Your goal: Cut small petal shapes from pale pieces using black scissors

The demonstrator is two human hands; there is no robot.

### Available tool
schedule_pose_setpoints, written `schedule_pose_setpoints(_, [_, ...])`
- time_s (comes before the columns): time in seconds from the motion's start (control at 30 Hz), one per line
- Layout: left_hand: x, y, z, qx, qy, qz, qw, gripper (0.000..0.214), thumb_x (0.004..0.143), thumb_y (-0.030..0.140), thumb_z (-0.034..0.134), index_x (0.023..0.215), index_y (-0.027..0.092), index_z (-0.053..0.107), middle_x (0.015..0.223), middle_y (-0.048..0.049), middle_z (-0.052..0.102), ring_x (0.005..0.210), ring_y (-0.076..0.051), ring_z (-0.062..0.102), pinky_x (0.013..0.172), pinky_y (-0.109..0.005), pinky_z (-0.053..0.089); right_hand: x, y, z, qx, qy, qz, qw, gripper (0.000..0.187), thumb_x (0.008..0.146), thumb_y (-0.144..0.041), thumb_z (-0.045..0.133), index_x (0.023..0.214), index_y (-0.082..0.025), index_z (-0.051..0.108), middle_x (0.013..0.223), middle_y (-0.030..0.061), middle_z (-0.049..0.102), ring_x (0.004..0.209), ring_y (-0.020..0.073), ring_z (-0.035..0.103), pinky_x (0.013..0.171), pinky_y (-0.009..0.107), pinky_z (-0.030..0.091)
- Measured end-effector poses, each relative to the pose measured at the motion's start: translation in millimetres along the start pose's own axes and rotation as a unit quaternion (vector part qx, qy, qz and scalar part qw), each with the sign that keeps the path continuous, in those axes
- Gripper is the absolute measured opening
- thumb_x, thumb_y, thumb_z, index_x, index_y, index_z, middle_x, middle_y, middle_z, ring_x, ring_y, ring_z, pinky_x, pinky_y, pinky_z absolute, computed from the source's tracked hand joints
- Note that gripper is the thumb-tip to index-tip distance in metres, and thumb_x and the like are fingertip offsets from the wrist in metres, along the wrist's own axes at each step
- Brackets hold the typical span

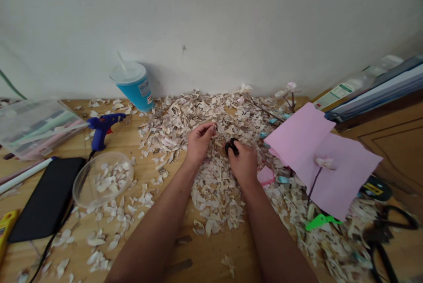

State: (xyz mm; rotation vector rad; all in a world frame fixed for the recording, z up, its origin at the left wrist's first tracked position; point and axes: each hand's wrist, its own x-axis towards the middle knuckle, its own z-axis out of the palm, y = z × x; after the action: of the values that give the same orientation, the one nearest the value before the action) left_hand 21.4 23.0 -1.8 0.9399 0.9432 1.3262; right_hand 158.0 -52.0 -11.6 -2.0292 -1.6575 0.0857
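Note:
My left hand (199, 143) is closed in a pinch above the heap of pale shavings (214, 203). A small whitish piece shows at its fingertips, too small to make out clearly. Just to the right, my right hand (245, 164) grips small scissors (231, 145) by their black handles. The thin blades point up and left toward the left fingertips and are hard to see. Both forearms reach over the wooden table (211, 261).
On the left are a blue glue gun (102, 130), a clear bowl (79, 188) of pale flakes, a black phone-like slab (48, 199) and a blue cup (135, 91). To the right lie pink paper sheets (350, 164), a flower on a stem (325, 163) and large black-handled shears (380, 234).

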Motion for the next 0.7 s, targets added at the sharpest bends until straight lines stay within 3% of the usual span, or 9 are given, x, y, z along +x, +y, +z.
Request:
schedule_pose_setpoints(0.13, [0.3, -1.9, 0.4, -0.019, -0.020, -0.001, 1.000, 0.030, 0.073, 0.038, 0.075, 0.097, 0.020, 0.073, 0.085, -0.0028, 0.070, 0.068, -0.012, 0.060, 0.070, -0.027, 0.049, 0.3, 1.7, 1.2, 0.025, 0.022, 0.018, 0.999, 0.029, 0.089, -0.033, 0.047, 0.099, -0.017, 0.068, 0.087, 0.0101, 0.071, 0.079, 0.0227, 0.059, 0.076, 0.034, 0.038])
schedule_pose_setpoints(0.23, [0.0, -3.0, 1.3, -0.039, -0.026, -0.008, 0.999, 0.030, 0.071, 0.038, 0.078, 0.091, 0.019, 0.070, 0.079, -0.0014, 0.068, 0.067, -0.011, 0.061, 0.069, -0.026, 0.049, 0.0, -1.0, 0.7, 0.012, 0.033, 0.004, 0.999, 0.028, 0.087, -0.033, 0.049, 0.102, -0.016, 0.066, 0.091, 0.0109, 0.069, 0.087, 0.0246, 0.058, 0.081, 0.036, 0.038])
schedule_pose_setpoints(0.4, [-0.9, -3.8, 1.1, -0.033, -0.029, -0.005, 0.999, 0.025, 0.070, 0.036, 0.077, 0.082, 0.017, 0.068, 0.072, -0.0001, 0.066, 0.065, -0.011, 0.060, 0.069, -0.025, 0.048, -1.4, -8.5, -3.3, -0.025, 0.006, -0.014, 1.000, 0.026, 0.085, -0.034, 0.053, 0.103, -0.018, 0.063, 0.095, 0.0091, 0.069, 0.095, 0.0267, 0.055, 0.082, 0.037, 0.034])
schedule_pose_setpoints(0.7, [1.9, -8.0, -4.1, -0.003, -0.031, 0.011, 0.999, 0.023, 0.071, 0.035, 0.075, 0.082, 0.017, 0.066, 0.070, 0.0016, 0.064, 0.064, -0.010, 0.060, 0.069, -0.024, 0.048, -1.2, -7.3, -4.3, -0.043, -0.012, -0.011, 0.999, 0.021, 0.087, -0.032, 0.053, 0.100, -0.021, 0.067, 0.087, 0.0072, 0.069, 0.089, 0.0240, 0.057, 0.082, 0.036, 0.031])
